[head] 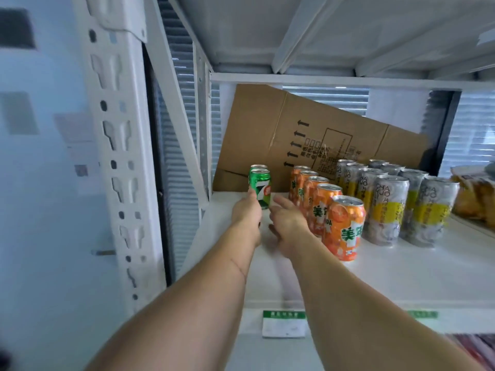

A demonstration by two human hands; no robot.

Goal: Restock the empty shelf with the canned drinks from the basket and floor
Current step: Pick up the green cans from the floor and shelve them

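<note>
Left hand (247, 210): grasps front green can (261, 190) at shelf (401, 271) rear left (second green can directly behind)
Right hand (288, 223): fingers spread, holding nothing, beside orange cans (344, 227)
Backdrop: tilted cardboard (308, 129)

The cans (343, 227) are glossy printed metal with bare silvery tops. The shelf (401, 274) is smooth white painted metal. Behind stands matt brown corrugated cardboard (267, 129), creased.

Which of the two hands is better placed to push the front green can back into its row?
Left. The left hand already grips the front green can on the shelf. The right hand is open beside it, near the orange cans, holding nothing.
</note>
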